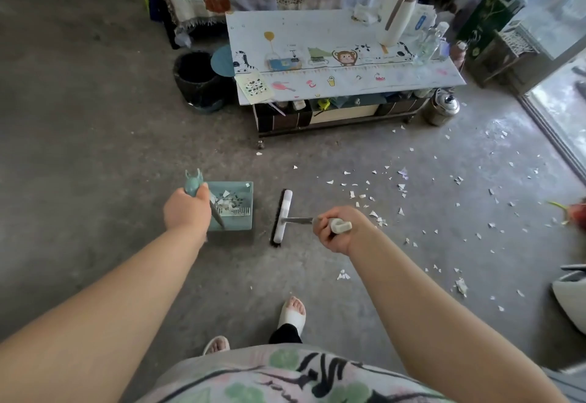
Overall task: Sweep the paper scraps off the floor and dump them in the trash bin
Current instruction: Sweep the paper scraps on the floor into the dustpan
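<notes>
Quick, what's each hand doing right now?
Left hand: grips the teal dustpan handle.
Right hand: grips the broom handle.

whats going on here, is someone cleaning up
A person is sweeping a concrete floor. The left hand grips the handle of a teal dustpan, which already holds some paper scraps. The right hand grips a short broom, its head down beside the pan. Many loose scraps lie scattered to the right. The black trash bin stands by the low table.
</notes>
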Demonstrator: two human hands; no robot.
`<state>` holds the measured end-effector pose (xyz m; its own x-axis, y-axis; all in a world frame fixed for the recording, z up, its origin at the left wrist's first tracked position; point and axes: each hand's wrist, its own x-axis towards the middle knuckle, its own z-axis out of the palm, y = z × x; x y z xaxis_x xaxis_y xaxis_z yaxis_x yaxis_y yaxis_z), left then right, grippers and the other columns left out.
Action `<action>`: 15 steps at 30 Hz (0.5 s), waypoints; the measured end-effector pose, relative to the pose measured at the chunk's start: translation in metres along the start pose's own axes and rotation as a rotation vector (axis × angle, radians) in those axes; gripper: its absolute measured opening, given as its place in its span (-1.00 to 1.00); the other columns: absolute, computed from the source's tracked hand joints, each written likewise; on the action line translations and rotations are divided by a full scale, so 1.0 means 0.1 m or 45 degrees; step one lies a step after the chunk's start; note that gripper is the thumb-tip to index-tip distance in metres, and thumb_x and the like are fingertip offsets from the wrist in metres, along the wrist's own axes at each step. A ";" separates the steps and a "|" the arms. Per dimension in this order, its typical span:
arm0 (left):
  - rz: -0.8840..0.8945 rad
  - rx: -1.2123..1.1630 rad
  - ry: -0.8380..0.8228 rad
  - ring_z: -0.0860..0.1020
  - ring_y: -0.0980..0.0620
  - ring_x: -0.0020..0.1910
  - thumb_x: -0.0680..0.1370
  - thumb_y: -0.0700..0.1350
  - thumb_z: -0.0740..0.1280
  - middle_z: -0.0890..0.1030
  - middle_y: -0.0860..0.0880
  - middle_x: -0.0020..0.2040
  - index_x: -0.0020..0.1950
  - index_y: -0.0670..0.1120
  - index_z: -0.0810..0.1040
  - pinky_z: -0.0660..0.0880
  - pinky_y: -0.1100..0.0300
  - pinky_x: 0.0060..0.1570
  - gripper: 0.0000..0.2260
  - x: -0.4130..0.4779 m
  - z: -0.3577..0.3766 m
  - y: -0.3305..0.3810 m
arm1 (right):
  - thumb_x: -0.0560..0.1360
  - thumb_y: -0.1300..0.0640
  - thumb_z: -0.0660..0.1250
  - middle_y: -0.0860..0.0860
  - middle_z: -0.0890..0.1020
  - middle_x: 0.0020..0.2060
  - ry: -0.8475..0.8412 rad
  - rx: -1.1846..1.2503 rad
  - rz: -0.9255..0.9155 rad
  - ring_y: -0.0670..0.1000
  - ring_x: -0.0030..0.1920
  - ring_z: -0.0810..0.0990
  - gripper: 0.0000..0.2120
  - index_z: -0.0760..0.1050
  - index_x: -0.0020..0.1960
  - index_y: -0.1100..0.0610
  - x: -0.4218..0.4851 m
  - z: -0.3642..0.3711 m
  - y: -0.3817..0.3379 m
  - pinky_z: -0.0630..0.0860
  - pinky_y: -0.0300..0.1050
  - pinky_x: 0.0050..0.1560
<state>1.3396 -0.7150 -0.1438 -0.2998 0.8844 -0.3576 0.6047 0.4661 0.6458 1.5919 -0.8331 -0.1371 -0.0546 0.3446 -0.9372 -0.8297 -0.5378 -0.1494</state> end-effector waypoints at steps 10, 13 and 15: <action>0.134 0.115 -0.119 0.64 -0.23 -0.13 0.55 0.17 0.24 0.66 -0.19 -0.11 -0.04 -0.17 0.56 0.56 -0.03 -0.07 -0.60 0.11 -0.57 -0.45 | 0.30 0.35 0.16 0.14 0.46 -0.44 -0.047 -0.039 0.171 -0.07 -0.64 0.43 -0.76 0.36 -0.03 0.31 -0.15 0.07 1.20 0.29 -0.36 -0.72; 0.184 0.152 -0.149 0.63 -0.25 -0.07 0.55 0.15 0.24 0.66 -0.22 -0.07 0.01 -0.21 0.58 0.55 -0.04 -0.01 -0.59 0.11 -0.70 -0.57 | 0.43 0.32 0.13 0.15 0.44 -0.52 -0.003 -0.075 0.249 -0.05 -0.66 0.44 -0.87 0.34 -0.03 0.30 -0.21 0.01 1.39 0.29 -0.35 -0.73; 0.204 0.167 -0.161 0.62 -0.26 -0.05 0.56 0.14 0.24 0.66 -0.24 -0.05 0.03 -0.23 0.59 0.52 -0.02 0.00 -0.58 0.11 -0.77 -0.62 | 0.55 0.25 0.08 0.14 0.44 -0.56 0.064 -0.155 0.247 -0.04 -0.68 0.42 -0.89 0.33 -0.07 0.28 -0.24 -0.01 1.46 0.28 -0.37 -0.73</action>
<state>1.2419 -0.7329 -0.1362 -0.1025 0.9330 -0.3451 0.7304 0.3061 0.6106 1.4728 -0.9209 -0.1366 -0.1766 0.1886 -0.9660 -0.7330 -0.6802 0.0012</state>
